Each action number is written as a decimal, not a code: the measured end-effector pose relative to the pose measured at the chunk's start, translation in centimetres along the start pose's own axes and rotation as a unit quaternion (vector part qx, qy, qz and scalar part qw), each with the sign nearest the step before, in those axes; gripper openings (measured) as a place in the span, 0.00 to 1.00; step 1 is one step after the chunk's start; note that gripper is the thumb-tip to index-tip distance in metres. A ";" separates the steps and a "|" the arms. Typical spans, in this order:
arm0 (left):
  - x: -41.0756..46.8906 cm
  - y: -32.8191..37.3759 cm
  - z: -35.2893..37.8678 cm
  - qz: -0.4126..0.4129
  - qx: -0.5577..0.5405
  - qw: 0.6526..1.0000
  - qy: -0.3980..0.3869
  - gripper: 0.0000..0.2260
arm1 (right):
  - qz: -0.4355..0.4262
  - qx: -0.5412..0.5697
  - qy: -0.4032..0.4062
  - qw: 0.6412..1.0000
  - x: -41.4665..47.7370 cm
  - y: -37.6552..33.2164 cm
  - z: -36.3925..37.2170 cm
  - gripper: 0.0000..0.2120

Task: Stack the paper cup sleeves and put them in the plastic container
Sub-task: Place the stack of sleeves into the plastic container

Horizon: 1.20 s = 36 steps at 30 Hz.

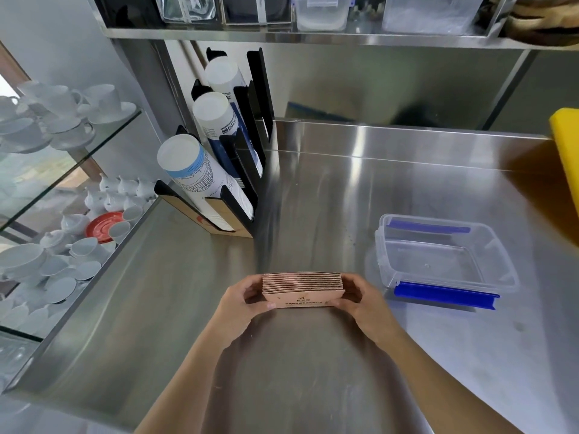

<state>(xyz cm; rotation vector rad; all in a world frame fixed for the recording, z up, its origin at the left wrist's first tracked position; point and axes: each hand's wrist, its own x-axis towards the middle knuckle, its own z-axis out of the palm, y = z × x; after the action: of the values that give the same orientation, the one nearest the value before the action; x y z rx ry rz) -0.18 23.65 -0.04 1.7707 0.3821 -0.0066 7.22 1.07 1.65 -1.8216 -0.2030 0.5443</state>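
A stack of several flattened brown paper cup sleeves (302,288) stands on edge just above the steel counter, squared up between both hands. My left hand (241,300) grips its left end and my right hand (357,300) grips its right end. The clear plastic container (445,255) with blue clip handles lies open and empty on the counter to the right of the stack, about a hand's width from my right hand.
A black rack of stacked paper cups (216,158) stands at the back left of the steel counter (313,355). Glass shelves with white crockery (56,233) lie to the left. A yellow object (567,151) sits at the far right edge. A steel shelf (313,36) hangs overhead.
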 end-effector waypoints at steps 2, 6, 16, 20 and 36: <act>-0.1 0.1 0.0 0.002 0.006 1.000 0.003 0.21 | 0.001 -0.003 0.005 1.000 -0.1 0.0 0.0 0.17; -0.5 0.3 0.1 -0.002 -0.015 1.000 0.021 0.21 | 0.001 0.020 0.022 1.000 -0.6 -0.4 -0.1 0.17; -0.2 6.8 2.9 0.072 -0.138 0.986 0.056 0.12 | -0.048 0.154 0.134 0.978 -2.7 -5.0 -4.7 0.17; 0.6 11.0 7.0 0.100 -0.158 0.981 0.059 0.12 | -0.057 0.174 0.203 0.962 -3.7 -6.5 -8.6 0.14; 5.1 16.4 21.1 -0.102 -0.009 0.994 0.047 0.06 | 0.146 0.182 0.223 0.947 -1.0 -4.3 -20.7 0.10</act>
<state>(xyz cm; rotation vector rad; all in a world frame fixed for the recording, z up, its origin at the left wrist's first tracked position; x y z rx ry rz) 13.12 1.83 9.44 1.7118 0.6274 -0.0651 16.51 -15.75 10.59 -1.5682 0.4554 0.3285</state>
